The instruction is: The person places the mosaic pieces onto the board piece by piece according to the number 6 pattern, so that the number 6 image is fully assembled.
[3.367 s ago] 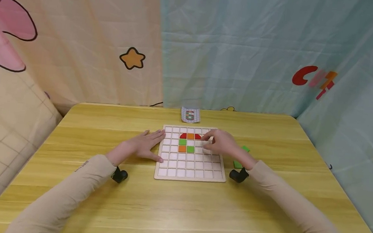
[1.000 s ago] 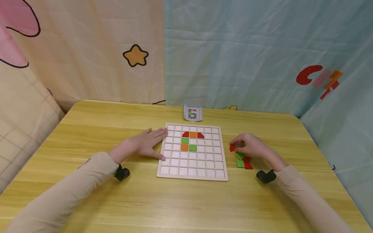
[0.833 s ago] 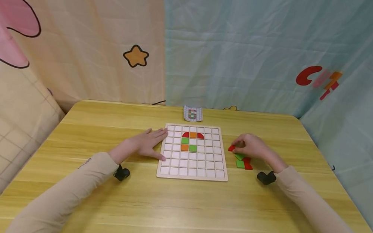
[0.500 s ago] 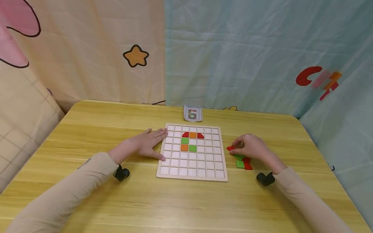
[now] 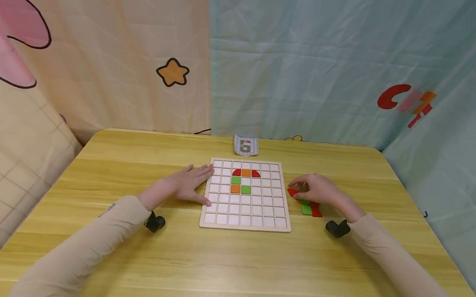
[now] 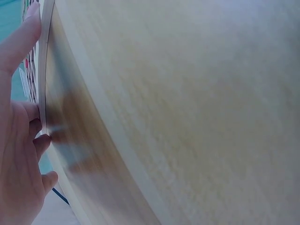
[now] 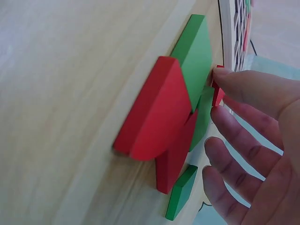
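A square wooden grid board (image 5: 246, 218) lies on the table, with red, orange and green tiles set in its upper middle cells. My left hand (image 5: 185, 181) rests spread along the board's left edge, fingertips and thumb on the rim. Just right of the board, my right hand (image 5: 320, 189) pinches a red tile (image 5: 292, 192) between thumb and fingers; the right wrist view shows its red edge (image 7: 218, 91) under the thumb. Beneath and beside that hand lie loose tiles: a green tile (image 7: 194, 56), a red tile with a rounded corner (image 7: 161, 115) and several others, partly overlapping.
A small printed card (image 5: 246, 145) with a coloured grid pattern lies behind the board. The wooden table (image 5: 209, 270) runs back to hanging curtains (image 5: 314, 70). A black camera mount sits at each wrist.
My right hand has gone from the board to the loose tiles at the right and pinched a red one, lately shifting it slightly left. My left hand has stayed at the board's edge.
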Demonstrator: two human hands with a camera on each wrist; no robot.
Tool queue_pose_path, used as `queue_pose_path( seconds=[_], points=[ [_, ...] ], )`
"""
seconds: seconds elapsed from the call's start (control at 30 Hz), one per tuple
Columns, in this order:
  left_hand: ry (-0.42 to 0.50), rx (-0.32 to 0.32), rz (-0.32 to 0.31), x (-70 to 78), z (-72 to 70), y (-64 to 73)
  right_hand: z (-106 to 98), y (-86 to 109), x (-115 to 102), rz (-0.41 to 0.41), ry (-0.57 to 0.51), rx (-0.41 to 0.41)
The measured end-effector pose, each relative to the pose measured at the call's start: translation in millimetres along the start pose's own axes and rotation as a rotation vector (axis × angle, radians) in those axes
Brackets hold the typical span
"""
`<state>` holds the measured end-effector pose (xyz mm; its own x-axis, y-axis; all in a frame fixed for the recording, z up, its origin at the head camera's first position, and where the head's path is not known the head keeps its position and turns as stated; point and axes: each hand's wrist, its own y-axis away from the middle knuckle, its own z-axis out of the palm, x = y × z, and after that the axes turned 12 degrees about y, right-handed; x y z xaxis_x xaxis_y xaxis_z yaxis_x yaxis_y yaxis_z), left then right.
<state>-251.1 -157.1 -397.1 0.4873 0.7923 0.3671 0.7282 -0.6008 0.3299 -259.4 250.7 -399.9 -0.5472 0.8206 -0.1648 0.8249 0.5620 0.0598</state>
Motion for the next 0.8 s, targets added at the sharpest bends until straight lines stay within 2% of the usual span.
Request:
queue_pose_path(
  seconds=[0.27,0.57,0.8],
  points=[
    [0.005,0.015,0.005,-1.5,1.8,-0.2,0,-0.1,-3,-0.014,-0.027,0.010],
    [-0.005,0.015,0.005,-2.3,1.9,-0.7,1,-0.2,-10,0.010,0.082,0.054],
    [-0.009,0.011,0.006,-2.1,1.3,-1.2,1,-2.8,-11,0.052,0.086,0.076]
  ],
)
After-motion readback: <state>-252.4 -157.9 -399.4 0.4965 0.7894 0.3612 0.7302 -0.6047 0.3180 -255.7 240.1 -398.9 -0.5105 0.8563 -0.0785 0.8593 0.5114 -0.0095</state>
